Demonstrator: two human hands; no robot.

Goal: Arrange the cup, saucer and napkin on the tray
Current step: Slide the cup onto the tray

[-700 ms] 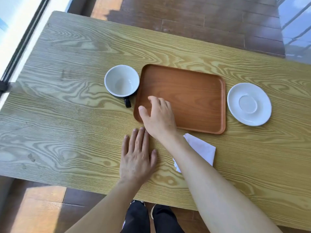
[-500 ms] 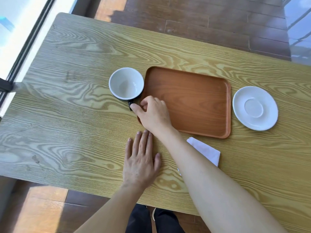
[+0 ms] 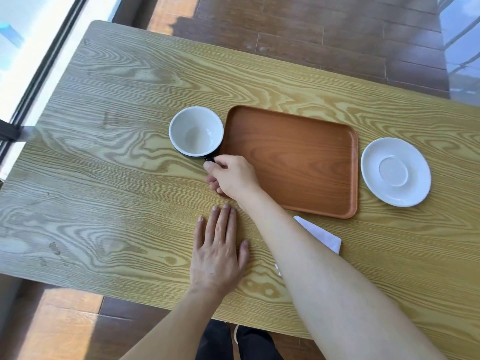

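Observation:
A cup (image 3: 196, 131), white inside and black outside, stands on the table just left of the brown wooden tray (image 3: 298, 162). My right hand (image 3: 231, 176) reaches across the tray's near left corner and pinches the cup's black handle between thumb and fingers. My left hand (image 3: 217, 252) lies flat on the table, palm down, fingers apart, near the front edge. A white saucer (image 3: 396, 171) sits on the table to the right of the tray. A white napkin (image 3: 320, 233) lies in front of the tray, partly hidden by my right forearm.
The wooden table (image 3: 117, 190) stretches left, with a window frame (image 3: 39, 74) beyond its left edge. Dark floorboards (image 3: 311, 35) lie past the far edge. My legs show under the near edge.
My right hand slid left from the tray's corner to the cup's handle and closed on it. The left hand stayed flat in place.

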